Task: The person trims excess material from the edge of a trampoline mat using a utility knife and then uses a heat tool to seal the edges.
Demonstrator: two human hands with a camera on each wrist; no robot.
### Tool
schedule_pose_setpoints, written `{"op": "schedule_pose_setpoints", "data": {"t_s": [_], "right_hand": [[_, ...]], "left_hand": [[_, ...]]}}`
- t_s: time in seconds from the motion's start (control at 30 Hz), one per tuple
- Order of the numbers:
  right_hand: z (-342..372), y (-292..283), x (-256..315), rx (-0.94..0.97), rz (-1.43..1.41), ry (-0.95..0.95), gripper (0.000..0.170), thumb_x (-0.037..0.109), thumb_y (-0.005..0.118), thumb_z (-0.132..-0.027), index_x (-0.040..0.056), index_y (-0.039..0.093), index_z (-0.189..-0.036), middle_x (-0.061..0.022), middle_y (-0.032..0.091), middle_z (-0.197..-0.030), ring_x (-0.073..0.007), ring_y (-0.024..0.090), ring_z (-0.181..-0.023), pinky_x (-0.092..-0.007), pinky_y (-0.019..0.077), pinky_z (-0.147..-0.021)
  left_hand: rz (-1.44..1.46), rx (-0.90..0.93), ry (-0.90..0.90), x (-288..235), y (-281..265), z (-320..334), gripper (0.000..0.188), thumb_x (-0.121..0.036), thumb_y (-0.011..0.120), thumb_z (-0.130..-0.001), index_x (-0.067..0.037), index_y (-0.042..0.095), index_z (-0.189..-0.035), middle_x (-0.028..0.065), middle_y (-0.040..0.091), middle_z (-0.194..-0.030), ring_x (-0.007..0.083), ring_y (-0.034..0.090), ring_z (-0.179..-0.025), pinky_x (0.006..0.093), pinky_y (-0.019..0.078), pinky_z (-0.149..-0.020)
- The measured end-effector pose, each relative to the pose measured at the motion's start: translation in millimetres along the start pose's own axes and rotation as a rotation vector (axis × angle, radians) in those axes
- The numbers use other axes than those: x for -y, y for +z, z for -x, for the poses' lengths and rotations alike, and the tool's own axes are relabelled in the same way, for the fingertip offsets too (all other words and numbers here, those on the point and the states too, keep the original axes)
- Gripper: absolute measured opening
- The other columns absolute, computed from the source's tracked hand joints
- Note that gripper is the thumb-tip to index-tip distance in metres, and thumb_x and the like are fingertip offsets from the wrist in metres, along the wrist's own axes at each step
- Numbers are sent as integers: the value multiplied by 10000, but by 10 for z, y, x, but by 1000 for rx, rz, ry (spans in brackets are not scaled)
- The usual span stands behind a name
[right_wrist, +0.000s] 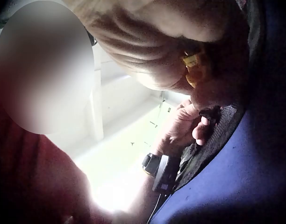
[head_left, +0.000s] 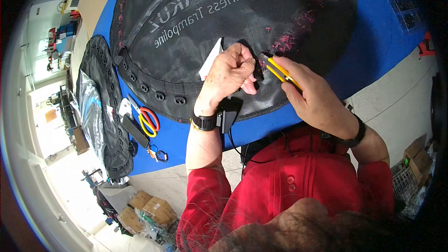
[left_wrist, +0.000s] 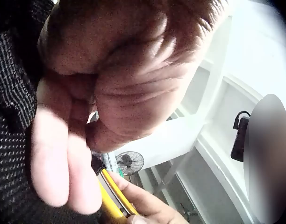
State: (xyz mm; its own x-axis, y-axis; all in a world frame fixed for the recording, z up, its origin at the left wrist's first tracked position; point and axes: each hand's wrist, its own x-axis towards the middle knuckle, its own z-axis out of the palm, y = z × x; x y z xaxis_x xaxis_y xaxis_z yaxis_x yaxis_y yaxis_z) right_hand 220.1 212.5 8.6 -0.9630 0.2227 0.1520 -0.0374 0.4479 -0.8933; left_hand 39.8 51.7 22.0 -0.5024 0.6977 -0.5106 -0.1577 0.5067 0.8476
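Note:
A black mesh trampoline mat, printed with white lettering, lies on a blue table. My left hand rests over its near part, thumb and index finger curled together at a fold of dark fabric, the lower fingers stretched out over the mesh in the left wrist view. What the fingertips pinch is mostly hidden. In my right hand I grip a yellow utility knife, its dark tip pointing at the left fingertips, close to them. A white triangular piece shows behind the left hand.
Pink thread scraps are scattered on the mat. Scissors with red and yellow handles lie at the table's left, beside a dark flat object. Further left are a folded black mat and clear plastic. Cardboard boxes stand on the floor.

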Motion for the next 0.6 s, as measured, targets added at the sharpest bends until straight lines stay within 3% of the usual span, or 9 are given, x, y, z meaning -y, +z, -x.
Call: {"op": "schedule_pose_setpoints", "data": {"t_s": [0.5,0.6], "right_hand": [[-35,-30,31,69,71,26,492,-12,627,-935,-19,520,-1415,-276,658,-1250,-460,655,-1132,-488,550,-960],[-38,-144,58,118,26,26,461,-15,618,-935,-19,545,-1390,-267,674,-1246,-445,662,-1142,-478,552,-964]], "left_hand": [[-13,4,-1,-32,-3,13,154,-142,602,-1063,-6,530,-1049,62,666,-727,153,709,-571,251,565,-518],[4,3,28,4,-5,-3,105,-74,569,-1045,23,531,-1036,111,672,-716,193,717,-561,279,579,-504]]}}
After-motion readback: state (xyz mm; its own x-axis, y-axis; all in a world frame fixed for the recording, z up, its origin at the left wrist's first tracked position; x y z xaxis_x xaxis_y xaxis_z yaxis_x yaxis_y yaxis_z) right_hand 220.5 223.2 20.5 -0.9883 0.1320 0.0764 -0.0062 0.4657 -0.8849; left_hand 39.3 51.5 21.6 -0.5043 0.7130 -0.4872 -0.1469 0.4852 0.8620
